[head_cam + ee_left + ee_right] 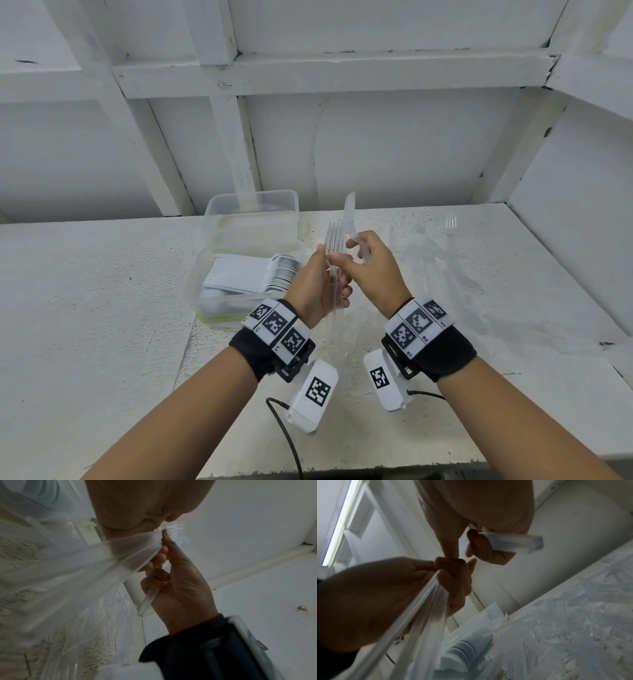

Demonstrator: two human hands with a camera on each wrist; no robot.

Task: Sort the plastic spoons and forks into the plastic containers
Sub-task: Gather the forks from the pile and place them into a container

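Both hands grip clear forks: left hand (pixel 317 287) a fanned bunch (pixel 334 240), right hand (pixel 371 263) another stack (pixel 349 212). Merged carelessly, slippery forks could spill past the spoon tub (pixel 205 274) at nine o'clock.

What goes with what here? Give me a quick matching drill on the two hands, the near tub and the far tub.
Things:
1. left hand
2. right hand
3. near tub
4. far tub

States:
a. holds stacked white spoons
b. grips a bunch of clear forks
c. no cutlery seen inside
d. holds clear forks, tines up, higher

Pairs: 1-b, 2-d, 3-a, 4-c
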